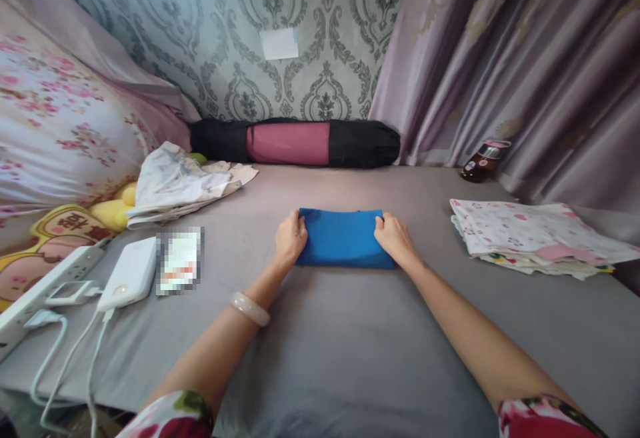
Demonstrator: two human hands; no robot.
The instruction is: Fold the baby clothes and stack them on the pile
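A blue folded cloth (345, 239), flat and roughly rectangular, is stretched between my two hands over the middle of the grey sheet. My left hand (291, 238) grips its left edge near the upper corner, fingers closed round the fabric. At the opposite side, my right hand (395, 239) pinches the right edge close to the upper corner. The lower edge of the cloth hangs straight toward me. Whether its underside touches the sheet, I cannot tell. The fingertips behind the fabric are hidden.
Folded patterned cloths (530, 231) lie on the right, with a dark bottle (483, 160) behind them. A black-and-pink roll bag (290, 142) lies along the wall. On the left are a crumpled light cloth (175, 181), a white power bank (129, 275), cables and a power strip (55, 291).
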